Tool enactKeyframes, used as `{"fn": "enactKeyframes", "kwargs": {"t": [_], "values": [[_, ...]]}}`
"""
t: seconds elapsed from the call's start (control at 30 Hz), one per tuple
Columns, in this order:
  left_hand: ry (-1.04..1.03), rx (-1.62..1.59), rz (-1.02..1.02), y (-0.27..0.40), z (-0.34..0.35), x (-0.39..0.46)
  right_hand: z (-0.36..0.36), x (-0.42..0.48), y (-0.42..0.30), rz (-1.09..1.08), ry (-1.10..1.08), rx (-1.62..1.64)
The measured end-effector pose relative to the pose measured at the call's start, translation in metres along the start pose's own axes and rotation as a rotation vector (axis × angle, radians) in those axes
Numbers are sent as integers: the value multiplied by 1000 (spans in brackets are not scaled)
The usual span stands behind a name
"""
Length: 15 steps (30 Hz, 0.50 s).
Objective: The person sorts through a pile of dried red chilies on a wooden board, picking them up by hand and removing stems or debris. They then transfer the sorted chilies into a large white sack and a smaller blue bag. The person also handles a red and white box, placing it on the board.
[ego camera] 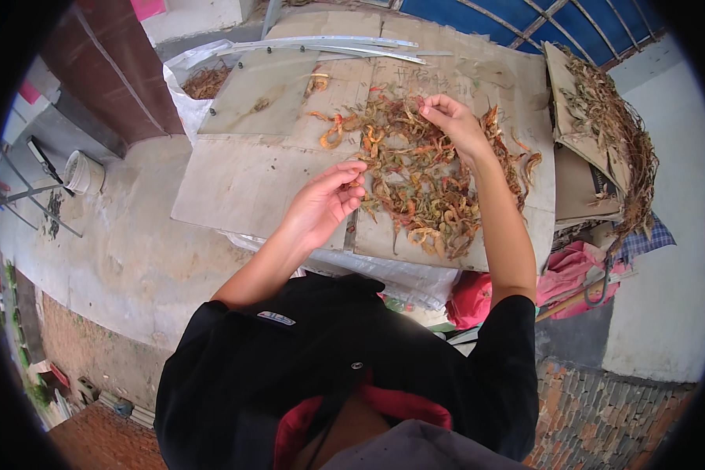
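Observation:
A loose spread of dried peppers [423, 182], wrinkled and coloured orange, red, tan and pale green, lies on flattened cardboard [247, 182] before me. At the left edge of the spread is my left hand [329, 202], palm turned partly up and fingers curled; a small brown dried piece [351, 184] shows between them. My right hand [453, 124] reaches over the far part of the spread. Its thumb and forefinger pinch a reddish dried pepper [421, 104], partly hidden by the fingertips. A few peppers, one in a looped orange shape [331, 136], lie apart to the left.
A glass sheet [255, 97] with dark knobs and several metal strips [341, 44] lie at the back left, beside a white sack [179, 76] of dried brown matter. Cardboard heaped with dried plants [608, 111] stands at right, above pink cloth [576, 270]. A white bucket [85, 172] is on the floor.

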<state>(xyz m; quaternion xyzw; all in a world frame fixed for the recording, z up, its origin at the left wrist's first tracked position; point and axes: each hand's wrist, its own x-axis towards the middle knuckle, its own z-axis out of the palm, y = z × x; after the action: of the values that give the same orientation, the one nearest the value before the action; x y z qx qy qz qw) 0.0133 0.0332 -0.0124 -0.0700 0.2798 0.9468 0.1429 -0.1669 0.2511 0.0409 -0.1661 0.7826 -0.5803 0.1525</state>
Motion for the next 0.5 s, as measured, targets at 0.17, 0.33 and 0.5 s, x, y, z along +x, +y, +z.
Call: {"fn": "enactKeyframes", "kwargs": {"t": [0.17,0.33,0.5], "values": [[11,42,15,1,14,14,29,-16,-7,-236,14,-262],[7,48,48,1,18,22,57,-33,-15,-655,241,-797],[12,38,58,-2,19,27,83,-43,-7,-457,216,-368]]}}
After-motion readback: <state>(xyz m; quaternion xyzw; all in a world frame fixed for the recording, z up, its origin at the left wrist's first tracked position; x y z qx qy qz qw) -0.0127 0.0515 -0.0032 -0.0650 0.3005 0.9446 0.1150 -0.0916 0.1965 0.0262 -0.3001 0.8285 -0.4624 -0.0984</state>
